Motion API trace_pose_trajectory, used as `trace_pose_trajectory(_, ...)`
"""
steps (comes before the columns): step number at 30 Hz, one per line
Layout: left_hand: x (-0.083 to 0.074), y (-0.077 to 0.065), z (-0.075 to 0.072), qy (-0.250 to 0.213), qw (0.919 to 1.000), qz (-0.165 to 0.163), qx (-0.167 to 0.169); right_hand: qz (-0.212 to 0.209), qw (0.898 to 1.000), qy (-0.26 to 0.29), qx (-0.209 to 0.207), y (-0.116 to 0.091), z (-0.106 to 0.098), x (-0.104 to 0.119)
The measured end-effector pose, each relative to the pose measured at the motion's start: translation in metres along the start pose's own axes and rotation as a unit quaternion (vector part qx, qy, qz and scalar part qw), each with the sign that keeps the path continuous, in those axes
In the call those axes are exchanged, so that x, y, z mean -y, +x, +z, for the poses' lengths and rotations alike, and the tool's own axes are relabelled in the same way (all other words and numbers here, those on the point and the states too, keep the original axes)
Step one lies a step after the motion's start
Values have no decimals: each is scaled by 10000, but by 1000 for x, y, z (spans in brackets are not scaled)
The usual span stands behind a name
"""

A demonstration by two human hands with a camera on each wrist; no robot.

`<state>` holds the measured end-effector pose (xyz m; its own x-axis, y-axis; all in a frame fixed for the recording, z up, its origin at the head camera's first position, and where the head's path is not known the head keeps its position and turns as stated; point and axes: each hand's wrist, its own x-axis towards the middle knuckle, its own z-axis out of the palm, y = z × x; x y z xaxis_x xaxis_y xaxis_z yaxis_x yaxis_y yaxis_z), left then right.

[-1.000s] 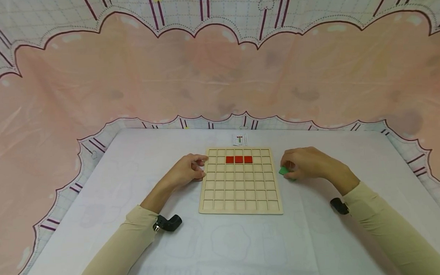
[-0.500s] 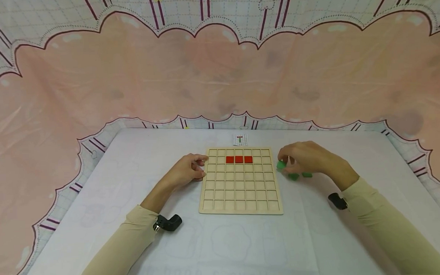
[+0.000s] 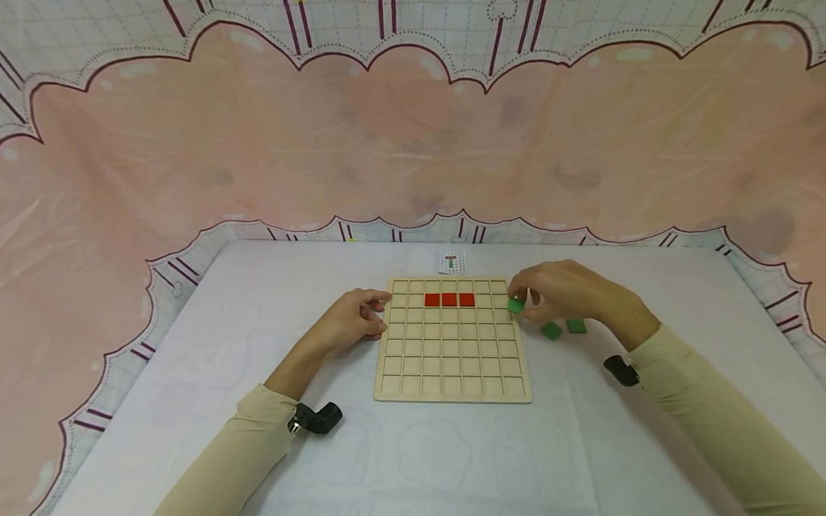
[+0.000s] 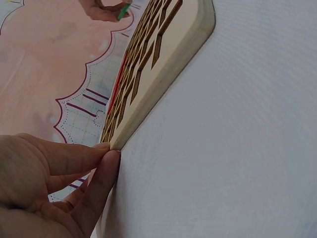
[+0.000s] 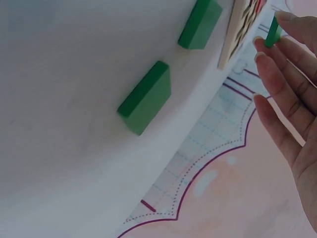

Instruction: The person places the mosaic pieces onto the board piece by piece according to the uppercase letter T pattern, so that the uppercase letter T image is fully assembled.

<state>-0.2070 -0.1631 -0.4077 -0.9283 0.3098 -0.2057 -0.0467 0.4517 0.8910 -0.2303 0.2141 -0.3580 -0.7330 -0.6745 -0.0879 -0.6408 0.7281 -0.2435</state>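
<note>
Beige sleeves [image 3: 218,466] nearest. Wooden grid board [image 3: 451,370] flat on white table [image 3: 353,488]. Two loose green tiles [image 3: 551,330] right of it. Left hand [image 3: 350,321]: unclenched, fingertips touching board's left edge. Right hand [image 3: 567,290]: pinching another green tile [image 3: 516,306] at board's right rim; above or just beside, can't tell. Three red tiles [image 3: 449,299] sit side by side, second row from far edge. Pattern card [image 3: 451,263] beyond, then pink backdrop [image 3: 409,152].

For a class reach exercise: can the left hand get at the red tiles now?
Likely yes: the left hand touches the edge of the board, and only unfilled cells separate it from the red tiles.
</note>
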Motion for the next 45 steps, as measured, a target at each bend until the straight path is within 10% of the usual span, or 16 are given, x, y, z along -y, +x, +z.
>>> trace_pose_trajectory(45,-3,-1,0,-55,9999,-84,14,-896,9956,-85,247,61,3,33)
